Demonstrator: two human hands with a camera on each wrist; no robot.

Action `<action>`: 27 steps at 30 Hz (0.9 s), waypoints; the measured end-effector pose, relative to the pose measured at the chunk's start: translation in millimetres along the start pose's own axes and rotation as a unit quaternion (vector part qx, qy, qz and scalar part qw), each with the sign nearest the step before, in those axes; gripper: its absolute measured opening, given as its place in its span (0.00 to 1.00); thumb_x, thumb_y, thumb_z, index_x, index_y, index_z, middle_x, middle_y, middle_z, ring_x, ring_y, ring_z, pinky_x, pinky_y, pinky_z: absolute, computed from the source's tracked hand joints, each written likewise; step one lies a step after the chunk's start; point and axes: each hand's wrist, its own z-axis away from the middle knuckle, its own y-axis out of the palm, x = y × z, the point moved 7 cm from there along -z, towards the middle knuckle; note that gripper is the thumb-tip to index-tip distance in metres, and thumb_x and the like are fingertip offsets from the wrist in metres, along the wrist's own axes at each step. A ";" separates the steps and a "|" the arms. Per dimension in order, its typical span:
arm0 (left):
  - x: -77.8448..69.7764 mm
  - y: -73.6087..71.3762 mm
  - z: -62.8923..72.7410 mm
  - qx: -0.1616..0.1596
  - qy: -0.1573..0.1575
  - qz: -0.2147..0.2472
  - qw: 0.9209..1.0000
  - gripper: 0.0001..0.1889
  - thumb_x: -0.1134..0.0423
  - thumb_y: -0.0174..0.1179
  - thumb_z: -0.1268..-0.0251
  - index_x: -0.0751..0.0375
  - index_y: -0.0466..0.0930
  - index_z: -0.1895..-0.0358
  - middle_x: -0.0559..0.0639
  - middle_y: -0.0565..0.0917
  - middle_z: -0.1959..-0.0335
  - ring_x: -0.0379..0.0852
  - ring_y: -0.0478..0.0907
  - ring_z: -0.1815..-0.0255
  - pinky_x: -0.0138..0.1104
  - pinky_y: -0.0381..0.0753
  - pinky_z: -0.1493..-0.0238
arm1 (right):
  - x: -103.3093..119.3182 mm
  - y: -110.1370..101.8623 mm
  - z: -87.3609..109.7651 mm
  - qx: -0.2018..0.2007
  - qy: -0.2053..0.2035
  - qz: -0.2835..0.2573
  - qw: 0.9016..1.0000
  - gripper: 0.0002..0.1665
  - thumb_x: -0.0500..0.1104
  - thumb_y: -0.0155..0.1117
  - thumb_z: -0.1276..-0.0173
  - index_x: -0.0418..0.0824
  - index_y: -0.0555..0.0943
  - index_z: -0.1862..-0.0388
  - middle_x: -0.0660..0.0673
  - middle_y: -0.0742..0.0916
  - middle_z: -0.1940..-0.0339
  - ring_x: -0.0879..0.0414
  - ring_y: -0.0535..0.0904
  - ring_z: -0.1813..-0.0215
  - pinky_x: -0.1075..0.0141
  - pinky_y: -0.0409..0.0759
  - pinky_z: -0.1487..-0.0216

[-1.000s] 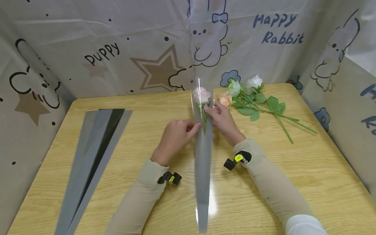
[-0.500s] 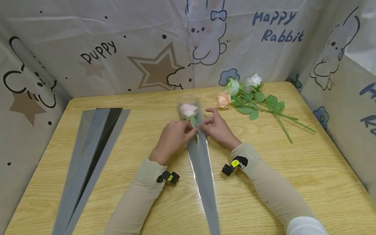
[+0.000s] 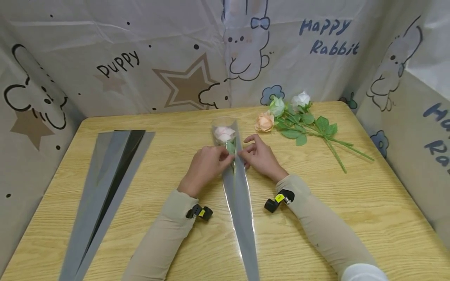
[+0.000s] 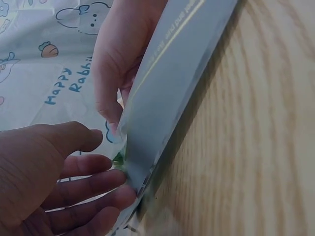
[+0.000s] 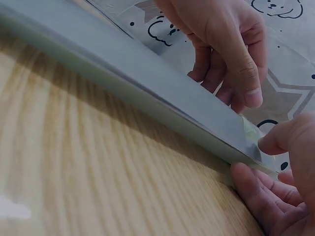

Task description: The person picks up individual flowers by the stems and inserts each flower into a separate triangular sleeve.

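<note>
Behind the wood-grain surface (image 3: 211, 249) stood a rabbit-printed cloth (image 3: 183, 35). Your right hand (image 3: 260, 158) pinched the right edge of a gray-backed flower sleeve (image 3: 240, 210); your left hand (image 3: 207, 166) touched its other edge, thumb and fingers apart. Between them, a pale pink rose (image 3: 224, 134) sat inside. Beyond your right hand lay a peach rose (image 3: 264, 121), a pale green rose (image 3: 277, 106) and a white rose (image 3: 300, 100).

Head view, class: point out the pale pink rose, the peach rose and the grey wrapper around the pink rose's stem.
Pale pink rose (image 3: 224, 134): head view, middle of the bloom.
Peach rose (image 3: 264, 121): head view, middle of the bloom.
Grey wrapper (image 3: 242, 218): head view, its narrowing lower part.
</note>
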 end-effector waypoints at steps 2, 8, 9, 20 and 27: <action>1.5 0.3 0.0 -0.004 -0.001 0.001 1.000 0.13 0.54 0.61 0.25 0.58 0.90 0.61 0.47 0.89 0.72 0.39 0.77 0.76 0.32 0.78 0.72 | -0.5 0.4 -0.5 -0.001 0.000 -0.009 1.000 0.24 0.47 0.65 0.26 0.42 0.68 0.38 0.38 0.90 0.61 0.53 0.86 0.76 0.59 0.87 0.69; 8.1 -3.2 1.0 -0.020 -0.015 0.024 0.999 0.13 0.54 0.61 0.25 0.58 0.89 0.61 0.47 0.88 0.72 0.40 0.75 0.76 0.30 0.72 0.74 | -2.7 1.3 -2.7 0.002 0.002 -0.011 1.000 0.24 0.49 0.65 0.26 0.43 0.69 0.37 0.39 0.90 0.61 0.51 0.87 0.75 0.58 0.88 0.68; 8.9 -4.1 1.0 -0.023 -0.017 0.029 0.999 0.13 0.54 0.61 0.25 0.58 0.89 0.61 0.48 0.89 0.71 0.40 0.76 0.76 0.30 0.72 0.74 | -3.1 1.1 -2.7 0.002 0.002 -0.011 1.000 0.24 0.49 0.65 0.26 0.43 0.69 0.37 0.39 0.90 0.61 0.51 0.87 0.75 0.58 0.88 0.68; 14.8 -13.8 -3.8 -0.048 -0.012 0.048 0.998 0.15 0.53 0.59 0.24 0.59 0.90 0.60 0.49 0.92 0.67 0.41 0.84 0.72 0.34 0.82 0.68 | -7.2 -4.4 -1.0 -0.015 0.014 -0.029 0.999 0.24 0.49 0.66 0.27 0.43 0.70 0.39 0.42 0.88 0.68 0.54 0.82 0.77 0.61 0.84 0.74; 39.2 -35.8 -1.0 -0.083 -0.038 0.057 0.994 0.16 0.53 0.58 0.23 0.61 0.90 0.58 0.53 0.92 0.66 0.48 0.88 0.68 0.42 0.87 0.62 | -8.4 -8.2 -0.8 -0.030 0.025 -0.063 0.997 0.22 0.46 0.67 0.27 0.41 0.71 0.40 0.47 0.82 0.77 0.57 0.73 0.84 0.67 0.74 0.82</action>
